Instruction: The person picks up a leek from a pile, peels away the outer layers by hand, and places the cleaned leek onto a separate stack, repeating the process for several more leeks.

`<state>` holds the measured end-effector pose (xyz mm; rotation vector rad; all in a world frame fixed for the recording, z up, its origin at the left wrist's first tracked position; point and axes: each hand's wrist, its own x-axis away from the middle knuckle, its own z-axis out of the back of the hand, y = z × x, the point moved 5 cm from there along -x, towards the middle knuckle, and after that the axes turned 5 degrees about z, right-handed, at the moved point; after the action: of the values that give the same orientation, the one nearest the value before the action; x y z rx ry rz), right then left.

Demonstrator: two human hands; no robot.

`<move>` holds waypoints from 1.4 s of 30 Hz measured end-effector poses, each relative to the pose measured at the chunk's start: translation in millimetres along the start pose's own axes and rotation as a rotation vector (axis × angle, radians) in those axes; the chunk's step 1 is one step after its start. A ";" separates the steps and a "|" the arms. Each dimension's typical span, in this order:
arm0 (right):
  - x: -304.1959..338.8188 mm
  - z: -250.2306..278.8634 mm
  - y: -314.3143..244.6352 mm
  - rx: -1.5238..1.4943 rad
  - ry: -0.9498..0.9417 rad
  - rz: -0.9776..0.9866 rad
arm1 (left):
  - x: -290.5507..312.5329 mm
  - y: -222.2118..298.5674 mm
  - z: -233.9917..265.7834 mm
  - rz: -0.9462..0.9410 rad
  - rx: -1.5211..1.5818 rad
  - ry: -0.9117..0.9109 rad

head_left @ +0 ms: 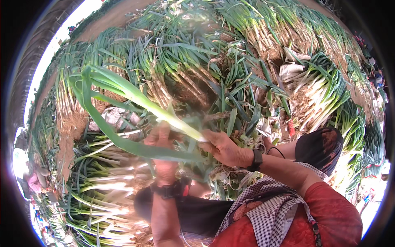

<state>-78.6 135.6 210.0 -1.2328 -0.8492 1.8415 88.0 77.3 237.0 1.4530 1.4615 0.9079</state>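
Observation:
A leek [164, 114] slants across the middle of the view, its pale base to the right and its green leaves to the upper left. My right hand [226, 149] is closed around the white base end. Close under the stem is my left hand [161, 136], smeared by motion, so its grip on the stem or a leaf cannot be made out. One long leaf loops down from the top and passes in front of that hand. Dark bands circle both wrists.
White-stemmed leeks [109, 173] lie in a pile at the lower left, with another such pile [317, 96] at the right. Bundles with brown, earthy stems [261, 39] fill the far side. Loose leaves [242, 109] litter the ground before my legs. A small red thing [291, 127] stands near my foot.

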 end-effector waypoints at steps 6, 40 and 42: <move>2.5 -4.7 -2.6 -0.356 -0.124 -0.208 | 2.4 1.4 5.7 0.126 0.177 -0.058; 4.6 9.0 -10.5 -0.751 -0.083 -0.448 | 2.4 -3.1 -7.7 -0.224 -0.444 -0.284; 1.1 11.1 -11.0 -0.745 -0.048 -0.423 | 10.2 -20.3 -31.1 -0.351 -0.842 -0.628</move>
<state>-86.9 140.8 222.2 -1.2929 -1.7699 1.2404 52.0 88.7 228.7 0.7081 0.6810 0.6318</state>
